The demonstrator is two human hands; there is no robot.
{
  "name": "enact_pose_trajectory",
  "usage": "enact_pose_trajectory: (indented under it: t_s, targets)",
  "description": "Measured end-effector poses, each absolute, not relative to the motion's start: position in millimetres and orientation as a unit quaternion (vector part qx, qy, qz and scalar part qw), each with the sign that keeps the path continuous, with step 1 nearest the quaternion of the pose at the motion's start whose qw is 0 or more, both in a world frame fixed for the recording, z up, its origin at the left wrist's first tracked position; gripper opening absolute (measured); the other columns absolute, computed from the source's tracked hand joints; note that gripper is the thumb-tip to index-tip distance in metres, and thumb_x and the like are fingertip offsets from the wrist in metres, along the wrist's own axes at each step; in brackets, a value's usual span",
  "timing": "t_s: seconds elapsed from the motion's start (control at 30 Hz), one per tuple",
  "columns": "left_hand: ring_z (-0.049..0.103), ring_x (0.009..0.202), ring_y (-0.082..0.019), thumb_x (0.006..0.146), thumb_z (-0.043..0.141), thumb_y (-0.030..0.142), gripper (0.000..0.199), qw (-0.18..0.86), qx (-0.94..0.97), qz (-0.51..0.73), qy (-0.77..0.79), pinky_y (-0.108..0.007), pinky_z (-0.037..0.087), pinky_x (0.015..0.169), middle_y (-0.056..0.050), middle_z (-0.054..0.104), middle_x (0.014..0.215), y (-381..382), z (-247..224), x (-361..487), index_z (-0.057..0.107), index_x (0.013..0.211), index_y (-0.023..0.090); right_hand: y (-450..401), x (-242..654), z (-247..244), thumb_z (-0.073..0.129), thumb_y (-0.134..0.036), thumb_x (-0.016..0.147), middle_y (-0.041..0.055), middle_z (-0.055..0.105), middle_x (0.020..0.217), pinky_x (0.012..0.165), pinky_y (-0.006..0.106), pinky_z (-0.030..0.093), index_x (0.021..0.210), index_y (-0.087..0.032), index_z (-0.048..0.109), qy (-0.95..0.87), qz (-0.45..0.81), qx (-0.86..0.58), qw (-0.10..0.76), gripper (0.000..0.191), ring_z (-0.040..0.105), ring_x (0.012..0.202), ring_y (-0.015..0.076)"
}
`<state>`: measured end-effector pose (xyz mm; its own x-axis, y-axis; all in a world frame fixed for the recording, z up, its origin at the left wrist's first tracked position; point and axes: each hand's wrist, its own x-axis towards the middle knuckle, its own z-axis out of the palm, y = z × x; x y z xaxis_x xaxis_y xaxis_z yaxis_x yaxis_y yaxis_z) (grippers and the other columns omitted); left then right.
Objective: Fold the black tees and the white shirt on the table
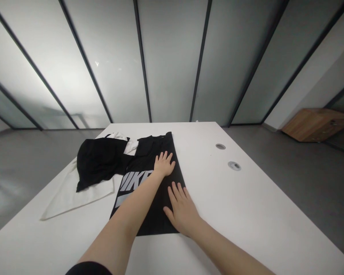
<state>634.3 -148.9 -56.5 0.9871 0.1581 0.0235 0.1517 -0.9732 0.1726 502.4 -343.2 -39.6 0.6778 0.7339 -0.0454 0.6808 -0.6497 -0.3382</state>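
A black garment (pixel 157 214) with large pale letters lies spread on the white table, its near edge straight. My left hand (pixel 164 164) rests flat on its upper part with fingers spread. Lower down, my right hand (pixel 182 206) lies flat along the garment's right edge, fingers out. Neither hand grips anything. Part of the lettering is hidden behind my left forearm. What kind of garment it is, I cannot tell for sure.
Left of the garment, a crumpled black cloth (pixel 100 160) overlaps white fabric (pixel 74 198). Two round inserts, one farther (pixel 220 146) and one nearer (pixel 234 165), sit in the white table (pixel 246 221) at right. Frosted panels stand beyond; a wooden cabinet (pixel 315 124) is far right.
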Motion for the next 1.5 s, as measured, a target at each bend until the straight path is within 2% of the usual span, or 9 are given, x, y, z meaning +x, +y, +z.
enact_pose_trajectory:
  t_s: [0.4,0.5,0.53,0.6,0.67,0.8,0.93,1.2,1.5]
  targets:
    - [0.018,0.163,-0.035,0.106,0.03,0.057,0.069,0.09,0.993,0.024,0.079,-0.059,0.018,0.13,-0.01,0.023,0.177,-149,-59,634,0.034,0.168,0.025,-370,464,-31,0.053,-0.054,0.101,0.0145,0.012,0.176,0.129,0.066,0.016,0.168,-0.015,0.034,-0.417,0.185,-0.88,0.129,0.079,0.01,0.163,0.0434]
    - [0.017,0.164,-0.035,0.107,0.03,0.058,0.069,0.095,0.992,0.022,0.077,-0.06,0.018,0.13,-0.01,0.023,0.177,-149,-59,635,0.034,0.168,0.026,-360,482,-13,0.048,-0.048,0.102,0.0184,0.039,0.169,0.122,0.064,0.034,0.156,-0.016,0.056,-0.392,0.189,-0.891,0.129,0.063,0.037,0.154,0.0453]
    - [0.018,0.163,-0.035,0.107,0.029,0.057,0.069,0.101,0.992,0.021,0.079,-0.06,0.018,0.13,-0.01,0.023,0.177,-149,-59,636,0.033,0.168,0.025,-353,493,-5,0.039,-0.042,0.106,0.0191,0.051,0.161,0.118,0.058,0.04,0.148,-0.016,0.065,-0.379,0.174,-0.898,0.139,0.056,0.049,0.147,0.0415]
    - [0.02,0.163,-0.033,0.11,0.022,0.05,0.066,0.117,0.99,0.019,0.082,-0.058,0.019,0.131,-0.01,0.025,0.176,-146,-59,638,0.031,0.169,0.022,-335,523,6,0.032,-0.028,0.106,0.0172,0.062,0.15,0.112,0.046,0.047,0.145,-0.016,0.065,-0.36,0.117,-0.909,0.175,0.053,0.062,0.133,0.0319]
    - [0.023,0.163,-0.029,0.111,0.015,0.038,0.062,0.13,0.988,0.016,0.081,-0.054,0.021,0.131,-0.009,0.027,0.175,-141,-59,639,0.029,0.169,0.02,-314,553,9,0.036,-0.022,0.102,0.0179,0.054,0.157,0.118,0.044,0.041,0.152,-0.012,0.057,-0.325,0.039,-0.925,0.192,0.055,0.054,0.141,0.0314]
    - [0.025,0.162,-0.025,0.108,0.017,0.021,0.063,0.132,0.988,0.021,0.081,-0.052,0.025,0.13,-0.01,0.032,0.174,-133,-57,639,0.022,0.171,0.021,-283,590,-11,0.039,-0.022,0.102,0.0199,0.037,0.17,0.126,0.053,0.025,0.16,-0.006,0.045,-0.269,-0.002,-0.947,0.177,0.061,0.03,0.158,0.0386]
    - [0.028,0.161,-0.022,0.105,0.015,0.014,0.067,0.131,0.987,0.025,0.09,-0.049,0.028,0.13,-0.006,0.037,0.172,-130,-55,637,0.03,0.169,0.025,-275,591,-36,0.044,-0.029,0.102,0.0217,0.035,0.171,0.128,0.052,0.02,0.161,-0.003,0.042,-0.325,0.023,-0.934,0.143,0.064,0.027,0.159,0.0386]
    - [0.028,0.161,-0.026,0.108,0.016,0.018,0.062,0.126,0.988,0.021,0.082,-0.053,0.025,0.13,-0.009,0.036,0.172,-134,-58,640,0.044,0.162,0.022,-298,552,-43,0.045,-0.045,0.104,0.0259,0.024,0.173,0.129,0.054,0.015,0.164,0.0,0.036,-0.377,0.026,-0.917,0.128,0.075,0.018,0.162,0.0407]
    - [0.026,0.162,-0.027,0.11,0.013,0.026,0.061,0.136,0.987,0.021,0.086,-0.054,0.024,0.13,-0.009,0.035,0.172,-135,-62,643,0.04,0.165,0.023,-340,487,-42,0.039,-0.048,0.107,0.0146,0.017,0.176,0.131,0.062,0.009,0.168,-0.011,0.033,-0.432,0.079,-0.886,0.15,0.071,0.012,0.163,0.0404]
